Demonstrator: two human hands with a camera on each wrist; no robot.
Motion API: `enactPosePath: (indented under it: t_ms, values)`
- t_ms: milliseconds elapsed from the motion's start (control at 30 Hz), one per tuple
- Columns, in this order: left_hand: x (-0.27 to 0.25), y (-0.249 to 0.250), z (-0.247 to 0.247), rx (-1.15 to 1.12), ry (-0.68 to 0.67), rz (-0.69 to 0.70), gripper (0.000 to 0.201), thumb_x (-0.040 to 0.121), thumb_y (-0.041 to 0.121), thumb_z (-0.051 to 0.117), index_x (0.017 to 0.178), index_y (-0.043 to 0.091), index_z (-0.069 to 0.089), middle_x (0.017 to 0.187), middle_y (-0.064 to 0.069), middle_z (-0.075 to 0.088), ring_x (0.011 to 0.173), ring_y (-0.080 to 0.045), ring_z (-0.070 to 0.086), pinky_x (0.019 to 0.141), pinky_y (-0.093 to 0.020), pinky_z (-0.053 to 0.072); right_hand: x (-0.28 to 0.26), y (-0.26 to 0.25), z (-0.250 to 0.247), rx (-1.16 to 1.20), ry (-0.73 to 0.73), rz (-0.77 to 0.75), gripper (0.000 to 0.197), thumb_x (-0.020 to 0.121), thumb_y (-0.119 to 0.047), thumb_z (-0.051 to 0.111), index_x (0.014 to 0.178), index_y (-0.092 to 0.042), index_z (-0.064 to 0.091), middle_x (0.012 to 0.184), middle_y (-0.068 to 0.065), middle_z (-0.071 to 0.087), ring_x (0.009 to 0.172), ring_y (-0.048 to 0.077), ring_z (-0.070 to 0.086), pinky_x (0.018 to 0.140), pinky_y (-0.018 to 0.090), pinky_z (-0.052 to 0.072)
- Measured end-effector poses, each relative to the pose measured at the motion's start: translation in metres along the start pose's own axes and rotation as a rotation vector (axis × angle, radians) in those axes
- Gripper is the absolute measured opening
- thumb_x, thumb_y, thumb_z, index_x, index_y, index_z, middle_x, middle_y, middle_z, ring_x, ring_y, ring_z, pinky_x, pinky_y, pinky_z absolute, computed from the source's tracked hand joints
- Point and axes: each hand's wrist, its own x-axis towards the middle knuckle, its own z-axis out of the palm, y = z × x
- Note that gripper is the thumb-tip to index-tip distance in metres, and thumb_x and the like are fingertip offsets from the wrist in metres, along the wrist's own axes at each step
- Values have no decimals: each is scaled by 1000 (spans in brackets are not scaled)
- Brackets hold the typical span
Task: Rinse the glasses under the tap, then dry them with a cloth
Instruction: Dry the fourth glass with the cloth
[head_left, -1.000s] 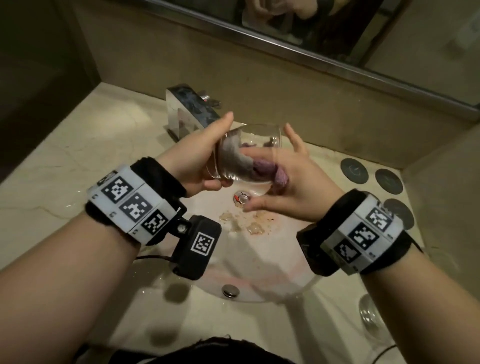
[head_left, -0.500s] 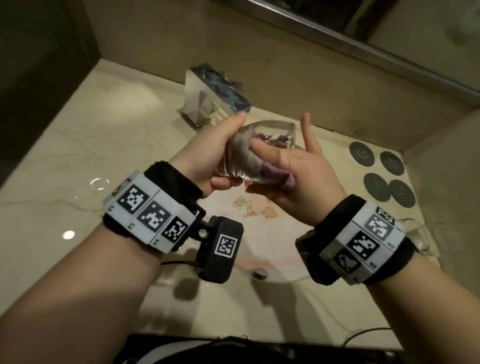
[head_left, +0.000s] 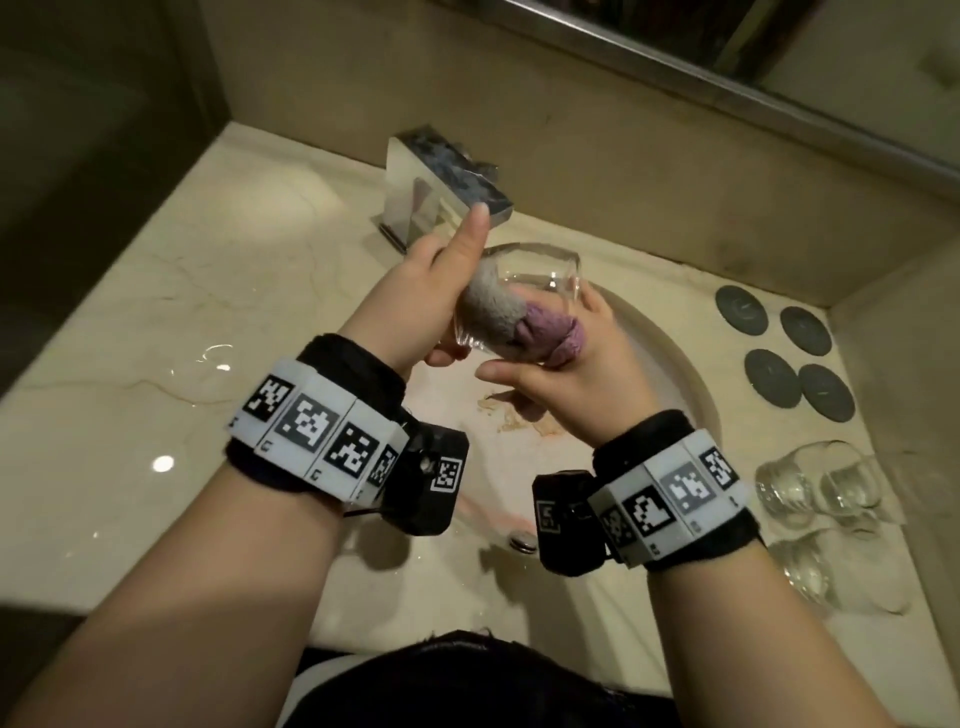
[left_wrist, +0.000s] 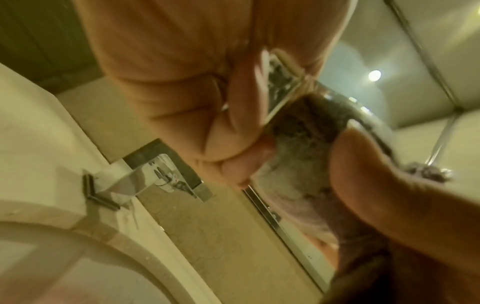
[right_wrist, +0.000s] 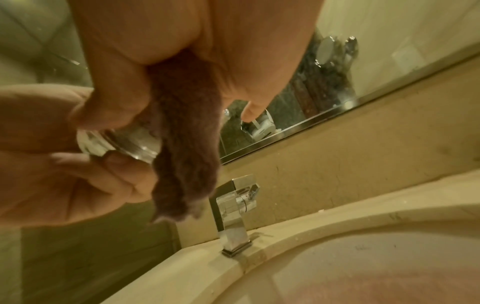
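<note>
Over the sink (head_left: 691, 384), my left hand (head_left: 441, 317) grips the base end of a clear glass (head_left: 545, 270), thumb pointing up. A grey and purple cloth (head_left: 514, 322) is stuffed into the glass, and my right hand (head_left: 566, 369) grips its purple end at the mouth. In the left wrist view the cloth (left_wrist: 298, 160) fills the glass beside my curled left fingers (left_wrist: 207, 127). The right wrist view shows the cloth (right_wrist: 187, 144) hanging from my right palm and the glass's thick base (right_wrist: 122, 142) held by the left hand. The chrome tap (head_left: 447, 187) stands behind; no water is seen running.
Two more clear glasses (head_left: 821, 488) (head_left: 847, 577) stand on the counter to the right of the basin. Several dark round coasters (head_left: 784, 353) lie at the back right. A mirror runs along the wall behind. Water drops sit on the left counter (head_left: 208, 358).
Both hands rose and shifted toward the tap with the glass. My right hand turned under the glass, its index finger no longer pointing up, and more grey cloth shows inside. Left thumb straightened upward.
</note>
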Motion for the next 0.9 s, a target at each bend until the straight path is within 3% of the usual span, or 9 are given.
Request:
enactPosePath:
  t_ms: [133,267,300,400,500,567,667,767,900]
  values:
    - [-10,-12,18,-4,65,34,67,63,81,43,100,26,52,106,-11,63,83,-32,65,47,-27,42,-10,6,-12,22,-15,30,45,65,-13,83,91,-39,58,77,-36,43,96,-41,23,112,50,23]
    - [-21,-10,40,104,208,173,25,91,56,40,93,32,43,102,-1,58,92,-21,62,59,-28,50,-9,10,-32,268,-150,92,40,58,-22,87,84,-39,62,96,-18,68,89,11,57,77,38,55]
    - [-24,-8,45,144,236,246,20,93,51,42,96,32,41,99,5,55,92,-15,59,64,-26,51,-9,14,-34,392,-165,112,40,59,-19,86,91,-32,65,95,-4,71,83,19,62,70,38,57]
    - [-27,-2,51,337,261,469,40,80,61,47,103,30,36,100,3,53,88,-8,56,69,-21,50,-9,20,-40,654,-165,99,46,61,-12,81,104,-12,66,103,16,69,97,34,65,85,47,53]
    - [-28,-6,54,362,200,529,37,77,61,48,101,35,37,108,0,51,95,-8,57,69,-21,54,-14,20,-49,580,-189,123,42,66,-10,80,105,-14,65,105,26,66,88,53,61,75,61,52]
    - [-31,-7,55,226,132,481,27,85,53,55,103,38,40,111,12,48,103,-7,55,71,-22,56,-11,23,-57,404,-175,76,35,72,-12,79,101,-25,66,96,17,70,70,41,66,68,56,54]
    - [-33,0,56,-151,41,170,57,81,63,34,123,28,49,121,2,58,110,-23,60,74,-36,57,-8,21,-69,-20,-123,-235,37,71,-25,79,88,-52,60,79,-28,63,81,-9,59,110,51,25]
    - [-32,10,56,-258,-31,-56,84,80,78,3,114,29,62,110,-3,70,93,-19,67,57,-27,54,-4,14,-72,-159,-134,-422,37,71,-31,72,99,-47,54,89,-35,52,101,-10,48,114,42,1]
    - [-35,13,56,-236,-8,-34,83,82,79,19,117,17,62,111,-24,64,61,-16,53,34,-16,31,-6,10,-71,-150,-122,-425,40,73,-28,76,94,-51,52,86,-34,54,107,-3,54,117,44,-2]
